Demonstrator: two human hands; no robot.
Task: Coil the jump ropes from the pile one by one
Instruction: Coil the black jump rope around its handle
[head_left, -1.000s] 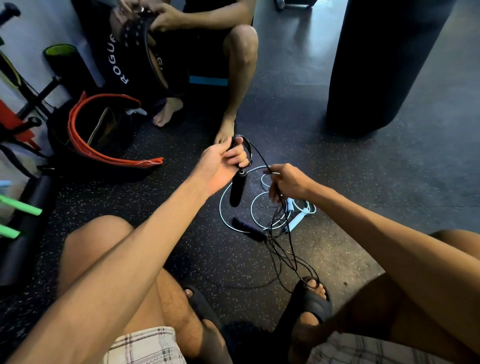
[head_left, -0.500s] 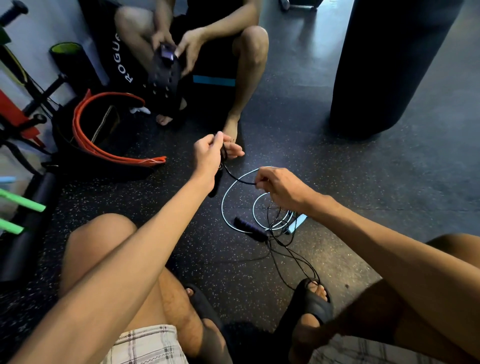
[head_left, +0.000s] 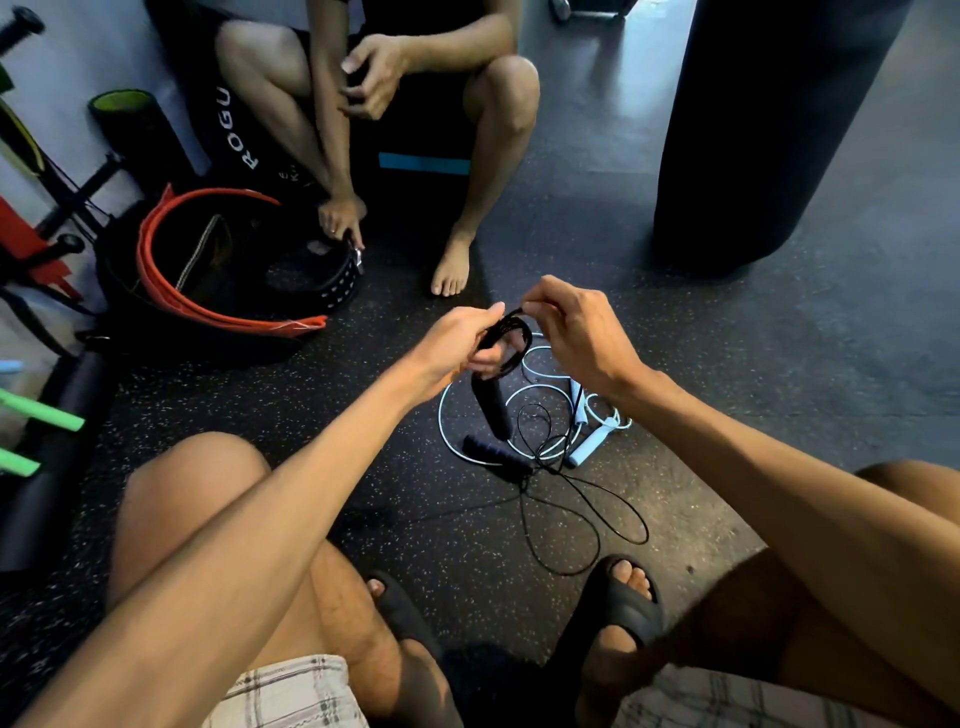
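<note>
The dark speckled rubber floor (head_left: 727, 395) lay below both hands and carried the pile. Under the right hand sat the white plastic-handled jump rope (head_left: 589, 441), loose and not yet coiled. The black thin-corded jump rope (head_left: 511, 332) was partly gathered. Its slack trailed from beneath the hands back toward the person's sandals, and its second black foam handle (head_left: 491, 451) lay on the floor below the left hand.

The left hand (head_left: 452, 345) was clamped round a small bundle of black loops, with the first black handle (head_left: 491, 402) hanging down from it. The right hand (head_left: 576, 332), just beside it, pinched the cord at the top of the bundle.

This looked like mid-coil on the black rope. The next move probably called for the right hand to let go, reach down the slack and lift another length clear of the white loops it crossed.

Half a second earlier the hands were apart with cord stretched between them. The right hand had since risen from over the pile to meet the left.
</note>
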